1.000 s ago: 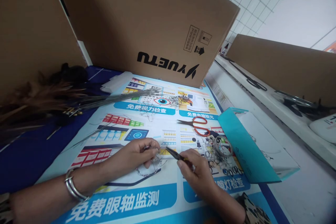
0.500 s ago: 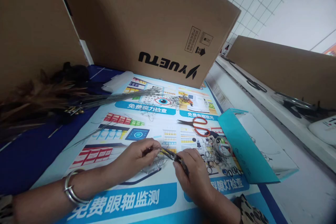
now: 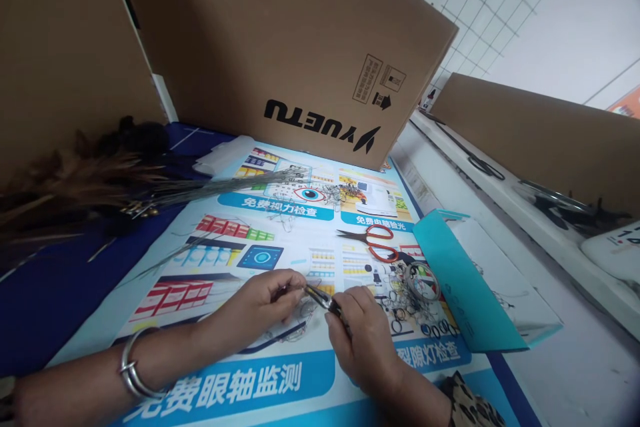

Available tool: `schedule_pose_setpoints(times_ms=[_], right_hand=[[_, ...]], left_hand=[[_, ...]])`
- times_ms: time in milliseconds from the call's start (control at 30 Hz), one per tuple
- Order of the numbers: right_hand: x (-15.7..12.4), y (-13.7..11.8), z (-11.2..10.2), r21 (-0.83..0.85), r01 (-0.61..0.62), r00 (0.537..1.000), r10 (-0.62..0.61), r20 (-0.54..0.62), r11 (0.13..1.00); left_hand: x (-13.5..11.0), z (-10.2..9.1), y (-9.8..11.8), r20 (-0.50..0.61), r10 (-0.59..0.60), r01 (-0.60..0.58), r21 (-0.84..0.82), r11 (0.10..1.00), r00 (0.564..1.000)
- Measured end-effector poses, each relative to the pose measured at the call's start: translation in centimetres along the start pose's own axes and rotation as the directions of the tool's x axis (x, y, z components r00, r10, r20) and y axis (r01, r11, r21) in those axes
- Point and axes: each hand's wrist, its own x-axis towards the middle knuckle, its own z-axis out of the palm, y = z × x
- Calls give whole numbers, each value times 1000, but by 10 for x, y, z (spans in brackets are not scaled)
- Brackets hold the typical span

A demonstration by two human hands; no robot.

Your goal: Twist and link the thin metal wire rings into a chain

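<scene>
My right hand (image 3: 363, 340) is closed round the dark handles of a pair of pliers (image 3: 320, 295), whose jaws point left. Fingertips of my left hand (image 3: 277, 297) are pinched together right at the plier tips; the small piece between them looks like thin wire but is mostly hidden. Loose thin wire (image 3: 300, 323) lies on the printed sheet just below the pliers. To the right of my right hand is a tangled heap of wire pieces and small rings (image 3: 413, 300). Red-handled scissors (image 3: 373, 240) lie beyond the hands, blades pointing left.
A teal open box (image 3: 450, 273) stands at the right with some wire in it. Long straight wires (image 3: 235, 187) and brown feathers (image 3: 75, 180) lie at the left. A large cardboard box (image 3: 280, 47) stands at the back. A white ledge (image 3: 505, 187) runs along the right.
My right hand and the pliers have shifted slightly left, and the pliers lie a little flatter. My left hand keeps its pinch at nearly the same spot.
</scene>
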Motion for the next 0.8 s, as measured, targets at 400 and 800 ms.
schedule_pose_setpoints(times_ms=[400,800], right_hand=[[-3,2,5,-23,-1,999,2,42,1000],[1,12,-5,320,-152,988,131,87,935]], left_hand=[[-1,1,0,52,-41,45,-75,996,998],[4,-11,-13,201,-3,75,-355,932,980]])
